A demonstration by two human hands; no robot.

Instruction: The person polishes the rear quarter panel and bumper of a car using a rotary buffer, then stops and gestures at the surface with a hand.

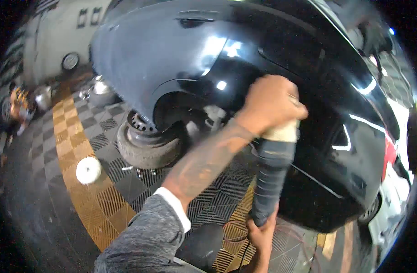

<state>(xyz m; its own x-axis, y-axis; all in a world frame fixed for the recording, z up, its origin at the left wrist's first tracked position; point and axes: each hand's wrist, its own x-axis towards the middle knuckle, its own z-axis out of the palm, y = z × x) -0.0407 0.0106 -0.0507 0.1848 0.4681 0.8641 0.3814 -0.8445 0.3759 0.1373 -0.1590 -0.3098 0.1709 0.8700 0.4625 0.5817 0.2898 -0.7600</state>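
Observation:
A long power polisher (pixel 273 168) with a dark, ribbed-looking body and a cream head is held against or very near the side of a glossy black car (pixel 245 50). My left hand (pixel 273 102) is closed over its head, at the end of a stretched-out arm in a grey sleeve. Lower down, my right hand (pixel 262 233) wraps round the rear end, where a black cord hangs. The polisher's working face is hidden behind the head and my left hand. Left of my forearm, the car's wheel arch (pixel 169 107) has no wheel in it.
A removed wheel (pixel 149 148) lies on the tiled floor (pixel 113 166) below the arch, with small metal pieces beside it. A white round pad (pixel 88 170) rests farther left. A reddish hose (pixel 301 241) runs along the floor. Another car (pixel 396 204) stands at the right.

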